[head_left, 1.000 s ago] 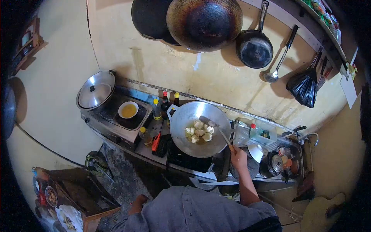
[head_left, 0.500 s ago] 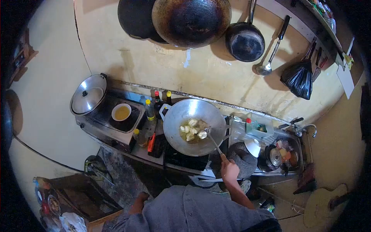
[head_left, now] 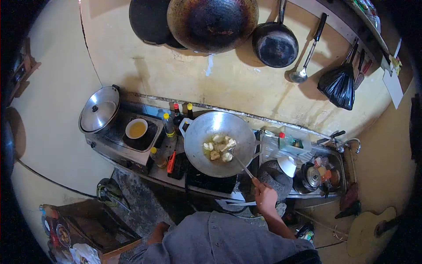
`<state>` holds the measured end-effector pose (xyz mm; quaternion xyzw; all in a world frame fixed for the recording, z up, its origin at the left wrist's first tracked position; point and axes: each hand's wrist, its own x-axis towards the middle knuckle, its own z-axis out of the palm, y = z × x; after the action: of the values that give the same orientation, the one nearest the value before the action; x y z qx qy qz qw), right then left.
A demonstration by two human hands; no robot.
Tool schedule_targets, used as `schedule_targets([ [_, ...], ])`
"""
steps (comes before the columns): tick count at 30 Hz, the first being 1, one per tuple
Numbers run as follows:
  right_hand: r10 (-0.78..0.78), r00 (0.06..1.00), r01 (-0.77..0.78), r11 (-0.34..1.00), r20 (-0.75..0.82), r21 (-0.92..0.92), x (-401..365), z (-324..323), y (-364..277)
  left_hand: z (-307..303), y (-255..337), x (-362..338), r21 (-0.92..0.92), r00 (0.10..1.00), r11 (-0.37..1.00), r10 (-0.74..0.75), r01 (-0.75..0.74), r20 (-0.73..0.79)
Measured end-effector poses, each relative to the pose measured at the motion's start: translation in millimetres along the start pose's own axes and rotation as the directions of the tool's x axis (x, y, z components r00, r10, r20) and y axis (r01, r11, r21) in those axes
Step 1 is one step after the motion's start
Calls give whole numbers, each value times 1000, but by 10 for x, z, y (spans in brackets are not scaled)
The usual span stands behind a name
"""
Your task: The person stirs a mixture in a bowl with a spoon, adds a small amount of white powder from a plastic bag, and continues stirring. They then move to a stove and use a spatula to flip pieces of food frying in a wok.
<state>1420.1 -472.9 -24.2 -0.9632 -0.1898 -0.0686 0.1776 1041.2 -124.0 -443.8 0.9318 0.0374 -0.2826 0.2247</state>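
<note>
A large silver wok [head_left: 200,154] sits on the stove, with several pale food pieces [head_left: 218,145] in yellowish oil at its bottom. One piece looks browner than the others. My right hand [head_left: 265,196] is closed around the handle of a metal spatula [head_left: 244,168], whose head is down among the pieces. Low at my left side hangs my left hand [head_left: 161,229], close to the grey shirt, its fingers hidden in shadow.
Left of the wok are bottles [head_left: 168,125], an orange-red lighter [head_left: 172,163], a bowl of yellow liquid [head_left: 136,129] and a lidded pot [head_left: 99,110]. To the right are a stone mortar [head_left: 272,176], a white bowl [head_left: 287,166] and a filled sink [head_left: 340,169]. Pans [head_left: 275,45] hang above.
The spatula head has moved slightly down and left in the wok, and the food pieces have shifted, with a browner one now showing. My right hand is a little lower and further right.
</note>
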Motion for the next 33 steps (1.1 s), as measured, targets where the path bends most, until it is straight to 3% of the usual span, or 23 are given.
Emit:
schedule_targets([
  [4, -8, 1000, 6, 998, -30, -61, -11, -224, 114, 185, 92, 151, 22, 980, 988, -148, 152, -136],
  [9, 4, 999, 3, 984, 43, -175, 13, -485, 117, 324, 118, 65, 35, 920, 954, -278, 299, -276],
  [10, -12, 999, 20, 981, 41, -192, 18, -445, 141, 280, 143, 89, -136, 883, 873, -468, 468, 35],
  [11, -14, 999, 21, 981, 39, -192, 25, -381, 159, -98, 240, 421, -236, 750, 724, -552, 648, 364],
  [18, -40, 998, 47, 991, 52, -126, 156, -119, 113, -402, 508, 360, -392, 739, 629, -603, 671, 300],
  [20, 64, 987, -38, 984, 148, -173, 168, -371, 25, -422, 517, 322, -443, 732, 593, -620, 672, 281],
  [21, -3, 996, 10, 996, 85, -85, 174, -402, 72, -403, 505, 279, -444, 730, 590, -623, 674, 280],
  [26, 3, 1000, -4, 999, -29, -44, 378, -323, 42, -296, 475, 2, -463, 807, 669, -549, 581, 219],
  [33, 36, 998, -41, 994, -52, -98, 881, 336, 72, -314, 607, -22, -443, 730, 595, -635, 671, 253],
])
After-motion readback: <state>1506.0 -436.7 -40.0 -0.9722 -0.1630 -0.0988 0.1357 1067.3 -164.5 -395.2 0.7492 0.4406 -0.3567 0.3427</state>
